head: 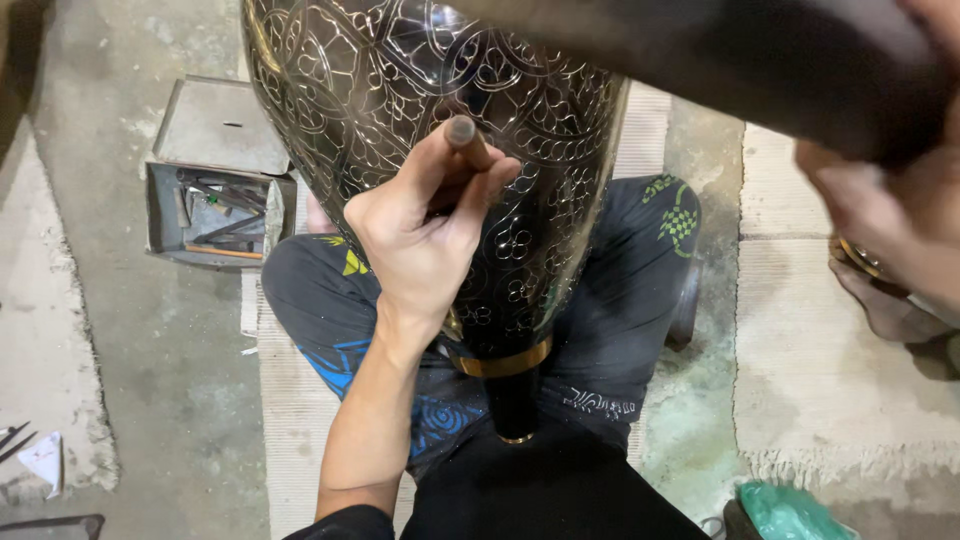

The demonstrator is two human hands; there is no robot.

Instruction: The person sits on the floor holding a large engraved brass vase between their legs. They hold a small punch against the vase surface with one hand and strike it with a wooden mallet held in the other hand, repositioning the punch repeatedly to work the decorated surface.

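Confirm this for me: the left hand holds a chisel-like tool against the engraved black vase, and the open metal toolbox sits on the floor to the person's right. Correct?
Not quite. The head view shows the open metal toolbox on the floor to the person's left, not right. The rest stands: the left hand holds a chisel-like tool against the engraved black vase.

One large black engraved vase (440, 150), lying across the lap. One hand (420, 240) against the vase, fingers (480, 175) closed around one blunt metal punch (462, 135). One second hand (890, 220), blurred, right of the vase; grip unclear. One dark blurred tool (800, 70) above that hand. One open metal toolbox (215, 175) left of the vase, several rods inside, too jumbled to count. Two woven mats: one (290, 400) under the vase, one (820, 370) to its right. One green bag (790, 512) below the right mat.
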